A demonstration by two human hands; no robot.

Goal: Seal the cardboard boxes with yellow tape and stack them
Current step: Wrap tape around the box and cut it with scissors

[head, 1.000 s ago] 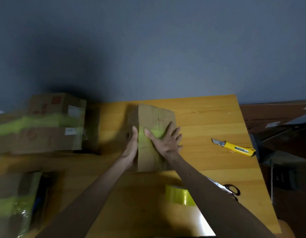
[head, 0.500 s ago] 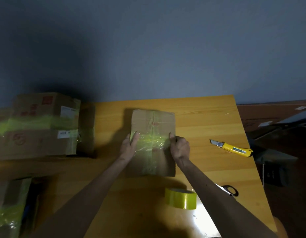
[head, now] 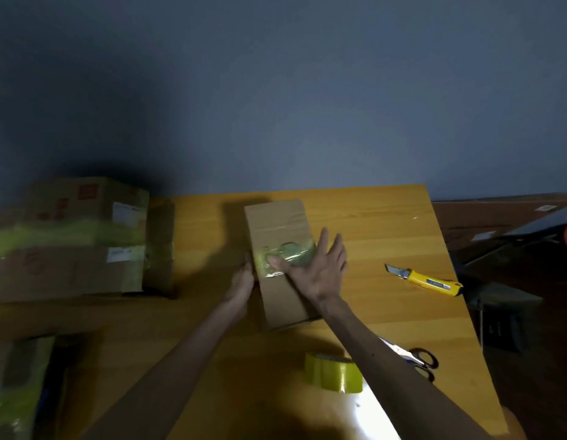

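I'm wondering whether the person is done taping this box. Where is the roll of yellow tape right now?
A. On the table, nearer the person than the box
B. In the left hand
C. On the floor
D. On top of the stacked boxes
A: the yellow tape roll lies on the table, nearer the person than the cardboard box, while the left hand and right hand are both on that box.

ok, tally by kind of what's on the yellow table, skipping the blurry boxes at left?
cardboard box: 1
yellow tape roll: 1
utility knife: 1
scissors: 1
Total: 4
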